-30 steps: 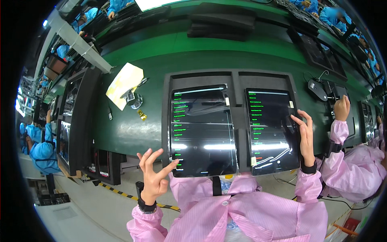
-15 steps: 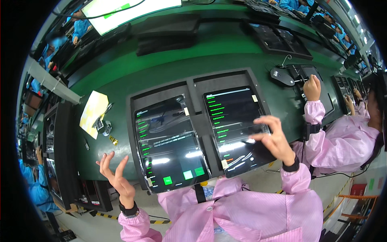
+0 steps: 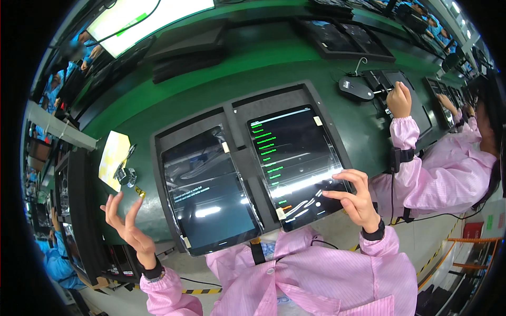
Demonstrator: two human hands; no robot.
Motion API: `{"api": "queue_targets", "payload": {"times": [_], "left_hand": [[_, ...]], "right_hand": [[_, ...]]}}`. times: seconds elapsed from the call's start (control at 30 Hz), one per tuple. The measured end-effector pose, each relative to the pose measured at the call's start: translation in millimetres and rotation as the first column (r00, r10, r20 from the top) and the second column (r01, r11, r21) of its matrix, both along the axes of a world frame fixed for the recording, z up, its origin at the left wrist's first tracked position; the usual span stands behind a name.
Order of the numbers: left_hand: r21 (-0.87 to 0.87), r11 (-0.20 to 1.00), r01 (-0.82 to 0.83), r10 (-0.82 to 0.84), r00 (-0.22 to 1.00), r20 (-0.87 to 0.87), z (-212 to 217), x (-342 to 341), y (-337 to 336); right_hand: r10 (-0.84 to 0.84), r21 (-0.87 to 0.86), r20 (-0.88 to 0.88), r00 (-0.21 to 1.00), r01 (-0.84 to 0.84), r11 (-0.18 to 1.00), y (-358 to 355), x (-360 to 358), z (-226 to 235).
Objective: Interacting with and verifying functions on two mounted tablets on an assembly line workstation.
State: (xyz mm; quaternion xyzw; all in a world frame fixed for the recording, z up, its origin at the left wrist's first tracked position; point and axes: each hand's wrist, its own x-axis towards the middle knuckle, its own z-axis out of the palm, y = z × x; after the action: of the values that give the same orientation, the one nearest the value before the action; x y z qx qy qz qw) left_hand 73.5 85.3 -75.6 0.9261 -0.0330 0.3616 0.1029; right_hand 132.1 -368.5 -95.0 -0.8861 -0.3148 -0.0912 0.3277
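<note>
Two tablets lie side by side in a black two-bay foam tray. The left tablet has a dark screen with two short lines of pale text. On the right tablet, a green list runs down the left of a black screen. My right hand holds nothing; its fingers are spread over that tablet's lower right edge, and I cannot tell whether a fingertip touches the glass. Beside the tray's left side my left hand hovers with fingers apart and nothing in it.
Left of the tray are a yellow-and-white sheet, a small clear-and-black item and a gold piece. A black mouse lies at the right, near a co-worker's hand. Black trays line the back, below a bright screen.
The left tablet's green list and green buttons have gone, leaving only the pale text. My left hand has shifted left; my right hand has dropped slightly. The whole view has shifted too.
</note>
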Motion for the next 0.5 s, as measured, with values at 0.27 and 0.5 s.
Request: {"api": "queue_targets", "payload": {"times": [0.27,0.5], "left_hand": [[-0.064,0.985,0.158,-0.160,0.987,-0.029,24,42,-27],[-0.499,0.761,0.414,-0.618,0.695,-0.367,34,157,-107]], "right_hand": [[-0.427,0.321,-0.186,0.885,0.466,0.825,-27,-30,-30],[-0.405,0.508,-0.317,0.858,0.514,0.691,-15,-57,-83]]}}
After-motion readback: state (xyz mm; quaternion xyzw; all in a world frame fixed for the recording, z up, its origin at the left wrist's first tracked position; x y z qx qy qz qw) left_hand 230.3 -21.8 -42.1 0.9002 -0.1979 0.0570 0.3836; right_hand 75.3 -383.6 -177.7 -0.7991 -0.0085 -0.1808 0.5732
